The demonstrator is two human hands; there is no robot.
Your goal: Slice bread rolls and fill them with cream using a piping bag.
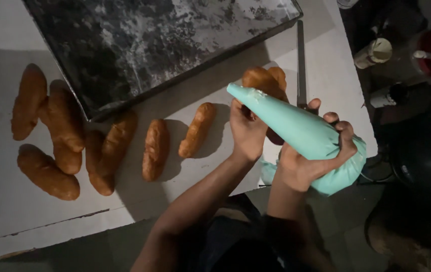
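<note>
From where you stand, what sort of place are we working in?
Probably a small bakery or kitchen work area: golden bread rolls lie on a white table beside a dark baking tray, and the right hand grips a teal piping bag.

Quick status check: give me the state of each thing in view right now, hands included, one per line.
Left hand: closed around a bun, holding it up.
Held bun: lifted off the table, against the bag's tip.
Piping bag: full, twisted shut at the back, tip pointing at the bun.
Right hand: gripping the bag's wide end.
Buns on the table: lying loose, untouched.
Baking tray: dark, stained, no buns on it.
</note>
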